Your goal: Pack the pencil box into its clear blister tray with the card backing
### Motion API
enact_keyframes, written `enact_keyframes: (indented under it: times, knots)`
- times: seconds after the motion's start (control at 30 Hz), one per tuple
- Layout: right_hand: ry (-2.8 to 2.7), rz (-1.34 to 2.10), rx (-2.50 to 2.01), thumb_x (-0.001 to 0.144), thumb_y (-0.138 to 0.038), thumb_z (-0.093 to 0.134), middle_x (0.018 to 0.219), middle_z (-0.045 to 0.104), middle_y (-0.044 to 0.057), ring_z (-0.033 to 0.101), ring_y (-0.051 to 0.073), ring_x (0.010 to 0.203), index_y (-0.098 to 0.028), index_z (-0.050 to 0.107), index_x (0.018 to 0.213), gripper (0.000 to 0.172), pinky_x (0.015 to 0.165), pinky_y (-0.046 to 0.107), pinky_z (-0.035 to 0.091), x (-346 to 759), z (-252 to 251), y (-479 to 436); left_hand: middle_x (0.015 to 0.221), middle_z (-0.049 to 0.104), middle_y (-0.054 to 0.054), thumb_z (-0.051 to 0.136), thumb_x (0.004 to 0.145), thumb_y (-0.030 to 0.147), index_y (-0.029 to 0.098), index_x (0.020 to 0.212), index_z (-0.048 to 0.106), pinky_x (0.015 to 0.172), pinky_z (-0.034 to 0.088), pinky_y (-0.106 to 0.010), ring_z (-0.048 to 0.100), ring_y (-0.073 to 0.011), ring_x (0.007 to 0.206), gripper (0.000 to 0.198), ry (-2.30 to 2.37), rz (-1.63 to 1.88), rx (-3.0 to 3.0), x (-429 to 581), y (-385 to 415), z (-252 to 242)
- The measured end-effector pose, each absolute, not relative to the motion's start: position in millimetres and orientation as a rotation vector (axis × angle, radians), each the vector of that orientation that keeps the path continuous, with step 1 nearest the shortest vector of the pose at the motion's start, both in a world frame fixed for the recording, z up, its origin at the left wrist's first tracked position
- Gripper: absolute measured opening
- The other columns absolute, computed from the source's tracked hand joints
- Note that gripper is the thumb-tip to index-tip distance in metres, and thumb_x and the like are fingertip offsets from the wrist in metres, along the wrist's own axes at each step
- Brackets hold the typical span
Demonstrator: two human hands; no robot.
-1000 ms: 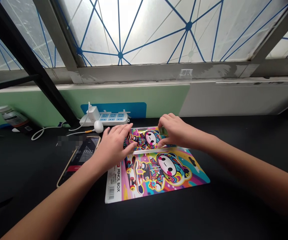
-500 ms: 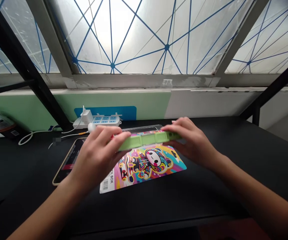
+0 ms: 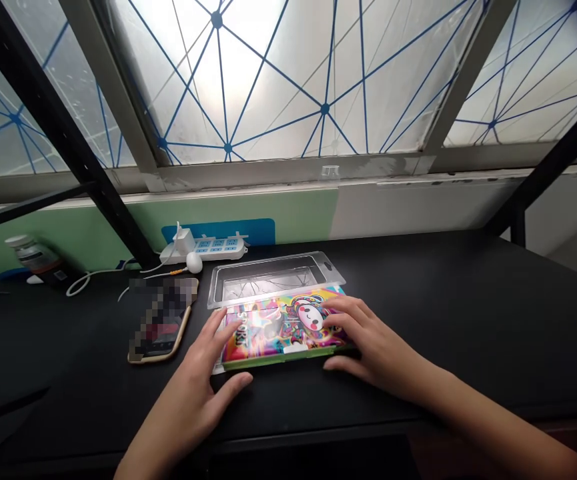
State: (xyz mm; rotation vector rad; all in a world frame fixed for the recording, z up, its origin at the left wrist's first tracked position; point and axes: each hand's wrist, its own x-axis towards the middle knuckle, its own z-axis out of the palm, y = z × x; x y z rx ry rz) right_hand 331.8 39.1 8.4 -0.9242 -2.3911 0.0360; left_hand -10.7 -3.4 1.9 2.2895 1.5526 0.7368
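Note:
A colourful pencil box (image 3: 268, 327) with a green edge and a cartoon character on its lid lies flat on the desk, over its printed backing card. My left hand (image 3: 203, 380) rests at the box's left end, fingers spread over that end and thumb apart in front. At the right end, my right hand (image 3: 368, 340) lays its fingers on the lid, with the thumb low by the front edge. Both hands look open. Behind the box sits a clear plastic package shell (image 3: 273, 277). The card is mostly hidden under the box.
Left of the box lies a phone (image 3: 165, 320) in a tan case. A white power strip (image 3: 218, 249) with a plug and cables stands against the wall. A bottle (image 3: 33, 257) is at the far left. Black metal bars (image 3: 113, 220) rise at the desk's back corners.
The pencil box, held up on edge between both hands before, has come down flat with its printed lid upward. Both hands have loosened their hold. The view has shifted slightly.

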Motion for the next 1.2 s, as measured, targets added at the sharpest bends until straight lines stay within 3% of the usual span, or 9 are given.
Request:
enact_keyframes:
  times: [0.1, 0.23, 0.4, 0.5, 0.57, 0.73, 0.87, 1.03, 1.2]
  knots:
    - [-2.379, 0.266, -1.036, 0.086, -0.048, 0.076, 0.148, 0.053, 0.017, 0.049, 0.034, 0.138, -0.025, 0.053, 0.130, 0.054, 0.109, 0.053, 0.049, 340.4, 7.1, 42.9, 0.165, 0.037, -0.009, 0.051, 0.101, 0.048, 0.036, 0.162, 0.018, 0.116, 0.042, -0.052, 0.040, -0.0331, 0.148, 0.070, 1.592, 0.708, 2.074, -11.4, -5.4, 5.3]
    - [-2.323, 0.545, -1.164, 0.087, -0.049, 0.074, 0.152, 0.051, 0.014, 0.051, 0.032, 0.138, -0.027, 0.055, 0.133, 0.054, 0.110, 0.049, 0.049, 350.5, 10.0, 48.3, 0.165, 0.036, -0.009, 0.054, 0.099, 0.050, 0.035, 0.162, 0.018, 0.119, 0.036, -0.051, 0.036, -0.0333, 0.151, 0.074, 1.590, 0.680, 1.982, -12.5, -0.4, 3.8]
    - [-2.186, 0.724, -1.194, 0.073, -0.055, 0.084, 0.133, 0.068, 0.010, 0.061, 0.035, 0.125, -0.028, 0.069, 0.123, 0.058, 0.105, 0.046, 0.051, 353.3, 23.2, 57.3, 0.166, 0.031, -0.009, 0.061, 0.095, 0.048, 0.037, 0.162, 0.018, 0.121, 0.032, -0.051, 0.033, -0.0334, 0.152, 0.080, 1.580, 0.725, 1.924, -12.7, 2.6, 1.0]
    - [-1.931, 0.845, -1.278, 0.086, -0.061, 0.069, 0.106, 0.077, 0.008, 0.071, 0.031, 0.098, -0.023, 0.075, 0.106, 0.043, 0.087, 0.042, 0.057, 349.8, 27.5, 66.4, 0.164, 0.035, -0.009, 0.063, 0.094, 0.046, 0.039, 0.163, 0.012, 0.121, 0.030, -0.052, 0.033, -0.0318, 0.152, 0.086, 1.558, 0.708, 1.896, -12.3, 0.9, 2.7]
    - [-1.796, 0.880, -1.310, 0.096, -0.062, 0.053, 0.095, 0.077, 0.008, 0.072, 0.028, 0.086, -0.020, 0.074, 0.103, 0.047, 0.076, 0.040, 0.058, 345.6, 26.8, 72.7, 0.163, 0.038, -0.009, 0.064, 0.094, 0.044, 0.040, 0.163, 0.004, 0.121, 0.031, -0.052, 0.033, -0.0309, 0.152, 0.092, 1.533, 0.692, 1.889, -12.2, -0.9, 4.7]
    - [-1.735, 0.855, -1.280, 0.098, -0.062, 0.049, 0.098, 0.077, 0.009, 0.072, 0.027, 0.085, -0.020, 0.069, 0.115, 0.049, 0.073, 0.038, 0.059, 342.2, 20.1, 75.9, 0.162, 0.041, -0.010, 0.064, 0.095, 0.047, 0.041, 0.162, -0.006, 0.117, 0.035, -0.055, 0.034, -0.0332, 0.152, 0.098, 1.548, 0.665, 1.935, -11.4, -4.8, 8.0]
    - [-1.798, 0.794, -1.241, 0.097, -0.066, 0.048, 0.110, 0.075, 0.010, 0.071, 0.029, 0.097, -0.023, 0.070, 0.118, 0.052, 0.084, 0.042, 0.058, 354.1, 17.5, 64.1, 0.155, 0.048, -0.015, 0.057, 0.098, 0.052, 0.034, 0.164, 0.005, 0.114, 0.040, -0.052, 0.044, -0.0330, 0.146, 0.085, 1.571, 0.756, 1.921, -8.2, -3.3, 9.3]
    - [-2.140, 0.682, -1.033, 0.091, -0.069, 0.057, 0.141, 0.062, 0.014, 0.060, 0.034, 0.128, -0.027, 0.061, 0.137, 0.062, 0.106, 0.050, 0.049, 362.0, 14.7, 53.1, 0.129, 0.065, -0.013, 0.040, 0.102, 0.061, 0.024, 0.130, 0.056, 0.103, 0.049, -0.048, 0.062, -0.0311, 0.123, 0.049, 1.641, 0.830, 1.869, -5.1, 3.6, 15.3]
    - [-2.062, 0.638, -1.248, 0.087, -0.052, 0.070, 0.121, 0.072, 0.010, 0.070, 0.031, 0.109, -0.026, 0.064, 0.125, 0.046, 0.091, 0.045, 0.058, 352.7, 14.4, 54.7, 0.125, 0.065, -0.013, 0.029, 0.103, 0.063, 0.021, 0.128, 0.058, 0.101, 0.048, -0.050, 0.061, -0.0314, 0.117, 0.056, 1.624, 0.839, 1.910, -5.2, 7.9, 14.1]
